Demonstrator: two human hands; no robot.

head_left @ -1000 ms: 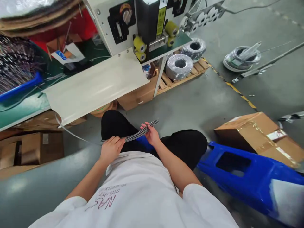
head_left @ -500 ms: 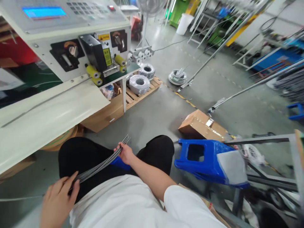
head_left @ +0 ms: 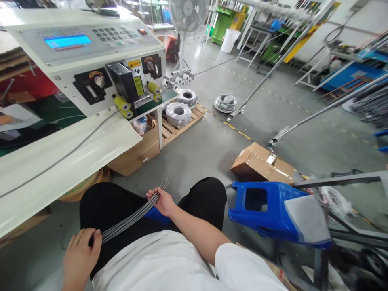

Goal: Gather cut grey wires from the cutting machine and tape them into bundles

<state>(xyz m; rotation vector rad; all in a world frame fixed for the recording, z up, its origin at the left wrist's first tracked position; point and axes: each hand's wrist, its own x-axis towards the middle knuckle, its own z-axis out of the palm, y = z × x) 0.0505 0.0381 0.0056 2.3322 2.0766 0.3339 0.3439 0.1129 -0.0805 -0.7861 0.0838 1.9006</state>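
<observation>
Across my lap lies a bundle of grey cables (head_left: 130, 221), bent in a slight curve. Its far end pokes out past my right hand (head_left: 163, 201), whose fingers are wrapped round it. At the near end, my left hand (head_left: 81, 255) is closed on the same bundle, with thumb and fingers together; the cable ends are hidden there. To the left, a single grey cable (head_left: 70, 152) comes out between the yellow rollers (head_left: 123, 106) of a wire-cutting machine (head_left: 100, 52) and runs down a cream chute (head_left: 100, 147).
A blue plastic stool (head_left: 279, 206) lies on its side at my right, near a taped cardboard box (head_left: 263, 163). Wrapped cable coils (head_left: 178, 114) rest on a wooden pallet beyond the machine. Metal poles (head_left: 260, 85) slant down to the floor, and a fan (head_left: 189, 14) stands behind.
My left hand's fingers have drawn together round the bundle's near end. The thin strand trailing left of that hand has mostly gone from sight. The head view has tilted up slightly.
</observation>
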